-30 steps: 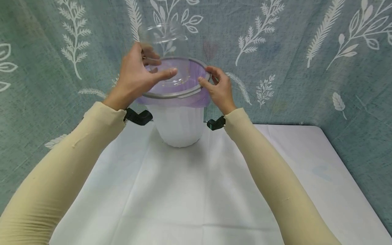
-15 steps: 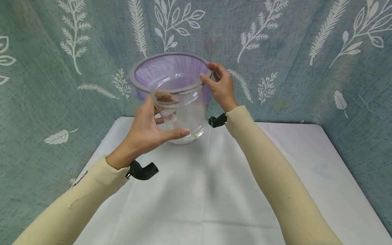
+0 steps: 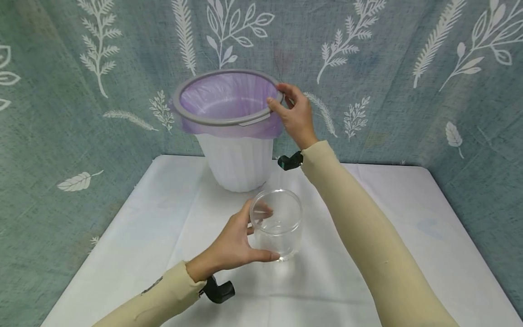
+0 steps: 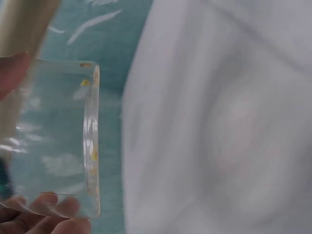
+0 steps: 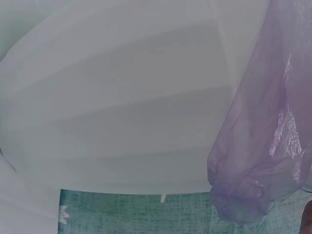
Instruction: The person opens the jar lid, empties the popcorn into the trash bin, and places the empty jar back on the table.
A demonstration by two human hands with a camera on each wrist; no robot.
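My left hand (image 3: 234, 245) holds a clear, round plastic container (image 3: 282, 222) over the table, thumb on the near side and fingers round the far side. A few small yellow bits cling near its base (image 4: 91, 146) in the left wrist view. Behind it stands a white ribbed trash bin (image 3: 239, 161) lined with a purple bag (image 3: 229, 102), whose edge folds down outside under a grey rim ring (image 3: 216, 121). With thumb and fingers, my right hand (image 3: 297, 116) pinches that ring at its right side. The right wrist view shows the bin's wall and the bag's hanging edge (image 5: 258, 165).
A white cloth (image 3: 351, 272) covers the table. Close behind the bin hangs a green-grey curtain (image 3: 286, 54) with white leaf prints, which also runs along both sides.
My left hand has brought the clear container from over the bin's mouth down toward me and to the right, in front of the bin. The right hand keeps its grip on the rim.
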